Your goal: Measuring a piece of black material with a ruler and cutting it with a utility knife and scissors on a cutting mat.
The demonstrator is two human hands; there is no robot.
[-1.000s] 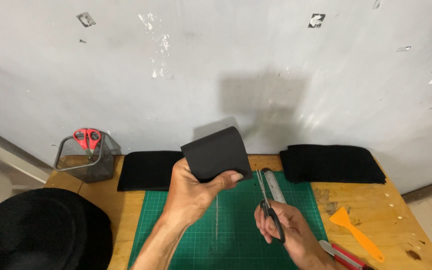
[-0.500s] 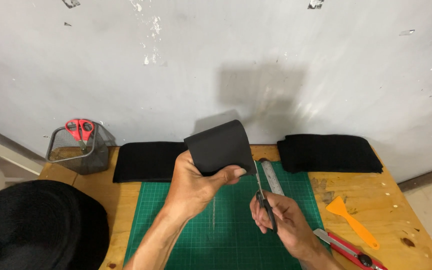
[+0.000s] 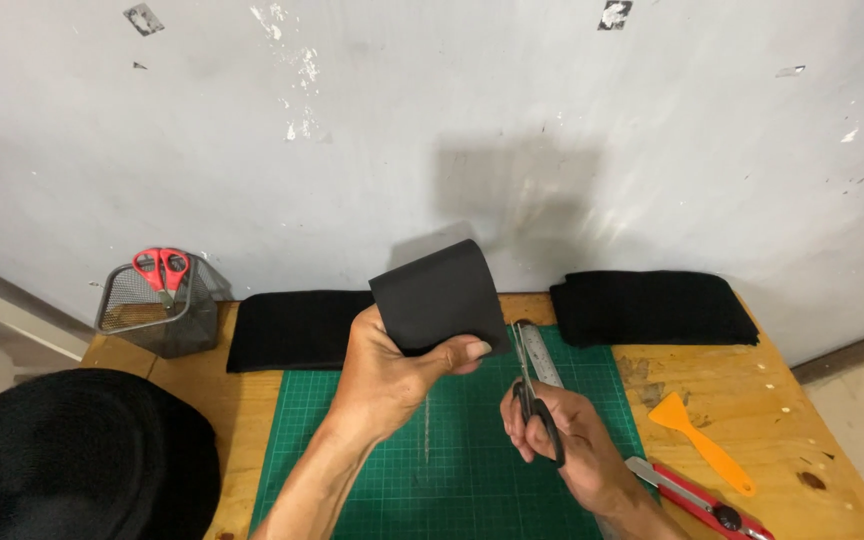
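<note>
Black sheet in one hand, scissors in the other, both held up over the cutting mat.

The left hand (image 3: pixel 387 380) has a closed grip on a curled piece of black sheet material (image 3: pixel 439 295), thumb pressed across its lower edge, holding it upright above the green cutting mat (image 3: pixel 352 470). The right hand (image 3: pixel 562 445) has its fingers closed through the handles of the black scissors (image 3: pixel 530 385), blades pointing up just beside the sheet's right edge; can't tell if they touch it. A steel ruler (image 3: pixel 542 355) lies on the mat behind the scissors. Two flat black stacks sit at the back of the bench (image 3: pixel 802 420), a left stack (image 3: pixel 297 328) and a right stack (image 3: pixel 652 307). Also around: an orange scraper (image 3: pixel 702 440), a red utility knife (image 3: pixel 697 500), and a mesh cup (image 3: pixel 157 315) with red scissors (image 3: pixel 160 268).
</note>
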